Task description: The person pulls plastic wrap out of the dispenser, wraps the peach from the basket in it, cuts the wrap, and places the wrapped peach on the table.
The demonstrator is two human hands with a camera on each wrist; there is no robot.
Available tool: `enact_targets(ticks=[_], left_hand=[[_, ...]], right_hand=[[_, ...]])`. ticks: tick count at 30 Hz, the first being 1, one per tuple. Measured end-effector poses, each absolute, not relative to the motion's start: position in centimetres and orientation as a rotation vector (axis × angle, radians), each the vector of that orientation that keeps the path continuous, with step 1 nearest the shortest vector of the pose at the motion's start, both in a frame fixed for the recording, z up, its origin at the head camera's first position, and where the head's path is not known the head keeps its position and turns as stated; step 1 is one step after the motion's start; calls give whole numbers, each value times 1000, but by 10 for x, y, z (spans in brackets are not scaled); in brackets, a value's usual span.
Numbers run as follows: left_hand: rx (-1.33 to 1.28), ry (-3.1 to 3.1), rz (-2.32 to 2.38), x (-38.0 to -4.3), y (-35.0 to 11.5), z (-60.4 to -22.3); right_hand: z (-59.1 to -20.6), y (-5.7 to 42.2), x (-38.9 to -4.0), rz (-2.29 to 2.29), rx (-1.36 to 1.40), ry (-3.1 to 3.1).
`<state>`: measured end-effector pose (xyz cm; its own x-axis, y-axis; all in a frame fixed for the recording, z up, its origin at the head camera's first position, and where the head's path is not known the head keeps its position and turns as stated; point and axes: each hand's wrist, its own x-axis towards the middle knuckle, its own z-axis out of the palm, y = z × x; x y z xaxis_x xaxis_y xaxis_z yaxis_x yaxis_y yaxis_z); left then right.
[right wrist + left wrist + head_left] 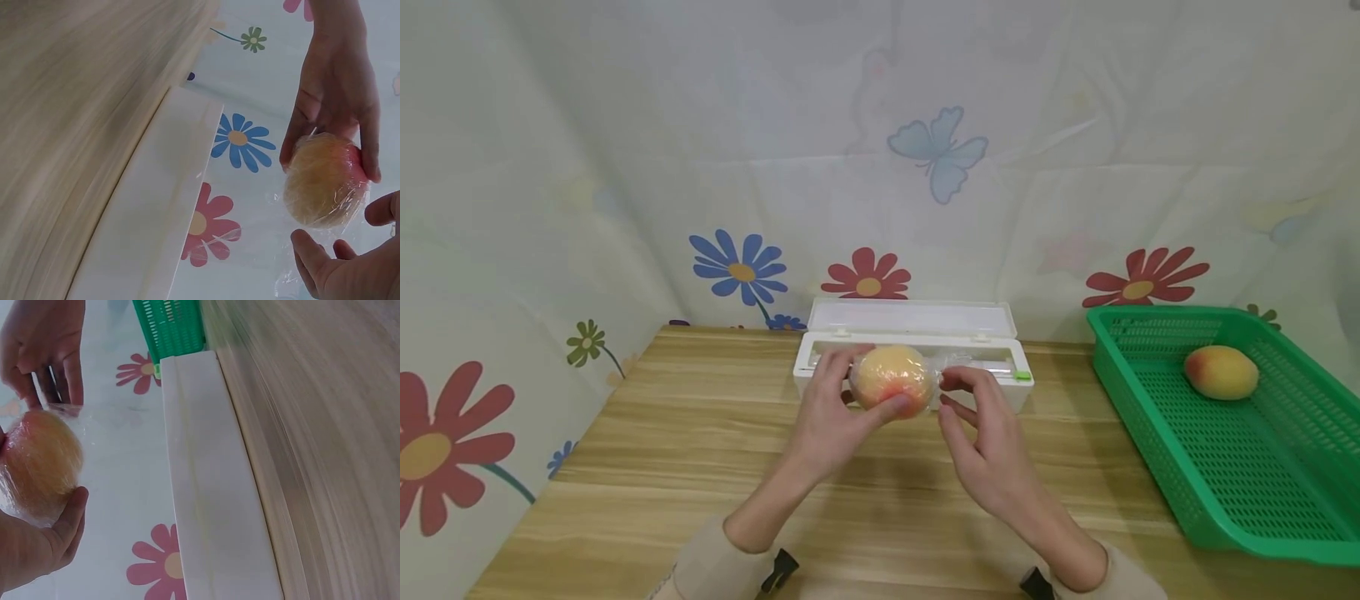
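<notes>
My left hand (pixel 831 412) grips a yellow mango (pixel 891 375) with a red blush, its thumb across the lower front and fingers at the far left side. Shiny clear plastic wrap (pixel 325 181) covers the fruit, and a loose, crinkled end of film sticks out on the right. Beside that end, my right hand (pixel 988 442) has its fingers loosely bent, with a gap between thumb and forefinger. Fingertips of the right hand (pixel 47 356) overlap the film's edge in the left wrist view. Behind the fruit stands a white plastic wrap dispenser (pixel 913 317), lid raised.
A green plastic basket (pixel 1150 450) stands on the right of the wooden table (pixel 700 442), with another yellow-and-red mango (pixel 1221 372) in it. A bright green slider (pixel 1022 376) sits at the dispenser's right end. Flower-printed cloth (pixel 775 183) hangs behind the table and to its left.
</notes>
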<state>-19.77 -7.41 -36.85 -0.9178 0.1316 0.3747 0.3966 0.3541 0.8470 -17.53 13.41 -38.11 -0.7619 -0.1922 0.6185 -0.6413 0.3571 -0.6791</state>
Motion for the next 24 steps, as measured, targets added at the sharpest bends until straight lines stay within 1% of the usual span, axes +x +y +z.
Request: enact_targets(ticks=[11,24], left_hand=[[-565,-2373,-1630,-194,-68,-369],[-654,-2359,-1639,-193,-67,-369]], right_hand=[[-384,132,-181,1705,759,-2010],[-382,135,-180,1747,738,-2017]])
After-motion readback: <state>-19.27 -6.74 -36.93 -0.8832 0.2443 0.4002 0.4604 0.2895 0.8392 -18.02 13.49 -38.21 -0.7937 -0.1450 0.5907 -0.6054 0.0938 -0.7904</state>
